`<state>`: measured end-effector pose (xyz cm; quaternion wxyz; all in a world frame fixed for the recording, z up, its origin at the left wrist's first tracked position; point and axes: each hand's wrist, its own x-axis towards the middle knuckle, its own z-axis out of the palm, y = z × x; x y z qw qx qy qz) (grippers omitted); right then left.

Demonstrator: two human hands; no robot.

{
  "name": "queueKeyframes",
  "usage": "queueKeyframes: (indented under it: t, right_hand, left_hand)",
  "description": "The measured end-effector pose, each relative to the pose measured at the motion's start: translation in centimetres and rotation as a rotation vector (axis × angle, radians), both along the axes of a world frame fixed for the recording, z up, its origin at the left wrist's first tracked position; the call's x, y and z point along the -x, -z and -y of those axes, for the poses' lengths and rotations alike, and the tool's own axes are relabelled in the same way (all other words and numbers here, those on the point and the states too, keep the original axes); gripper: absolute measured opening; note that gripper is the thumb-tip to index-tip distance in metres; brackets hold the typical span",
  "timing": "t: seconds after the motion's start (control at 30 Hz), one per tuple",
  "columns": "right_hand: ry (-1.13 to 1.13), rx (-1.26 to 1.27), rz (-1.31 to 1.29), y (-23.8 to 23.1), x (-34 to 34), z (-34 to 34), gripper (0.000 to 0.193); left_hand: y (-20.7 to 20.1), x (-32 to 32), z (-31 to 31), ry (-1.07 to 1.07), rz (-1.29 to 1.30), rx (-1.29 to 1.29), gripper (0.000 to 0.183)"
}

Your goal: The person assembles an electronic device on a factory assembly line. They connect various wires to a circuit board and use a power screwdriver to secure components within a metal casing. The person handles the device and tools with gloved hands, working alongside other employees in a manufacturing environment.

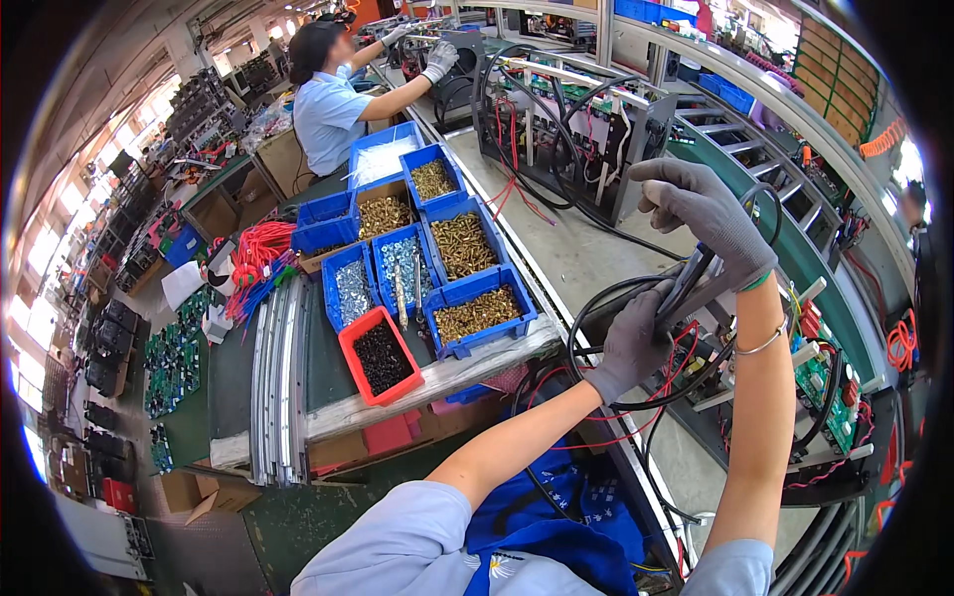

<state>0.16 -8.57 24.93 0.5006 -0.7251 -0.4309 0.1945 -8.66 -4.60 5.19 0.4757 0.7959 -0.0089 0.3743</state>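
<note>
- While long metal strips (276, 387) gleam, a red plastic bin (397, 391) holds small black pieces (382, 358).
- Blue bins (494, 337) carry loose brassy hardware (464, 245).
- Gray-gloved, the left hand (636, 348) curls around a dark slender piece (686, 286) slanting between both hands.
- The right hand (711, 214) arches, fingers half open; its hold is unclear.

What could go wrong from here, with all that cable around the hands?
The black cable looping beside the left hand might snag if that hand moves. The dark piece between it and the right hand could slip, perhaps hitting the exposed green circuit board.
</note>
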Motion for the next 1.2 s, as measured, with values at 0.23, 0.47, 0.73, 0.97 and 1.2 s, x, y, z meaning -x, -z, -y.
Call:
queueKeyframes:
  t: [0.23,0.47,0.73,0.97,1.2]
  right_hand:
    - [-0.006,-0.015,0.000,-0.16,0.47,0.09,0.032]
    - [-0.014,0.001,0.005,-0.32,0.36,0.20,0.033]
    - [-0.038,-0.033,-0.023,-0.14,0.62,0.18,0.034]
    - [-0.056,-0.022,-0.002,-0.07,0.20,0.28,0.034]
    - [-0.017,-0.010,0.016,-0.15,0.32,0.19,0.033]
  left_hand:
    - [0.10,-0.06,0.03,-0.011,0.034,-0.013,0.063]
    - [-0.07,-0.04,0.16,0.008,0.015,0.002,0.062]
    - [-0.48,0.39,0.25,0.013,0.021,0.010,0.061]
    - [-0.50,0.36,0.67,0.012,0.003,0.044,0.059]
    - [-0.21,0.04,0.75,0.000,0.025,0.043,0.059]
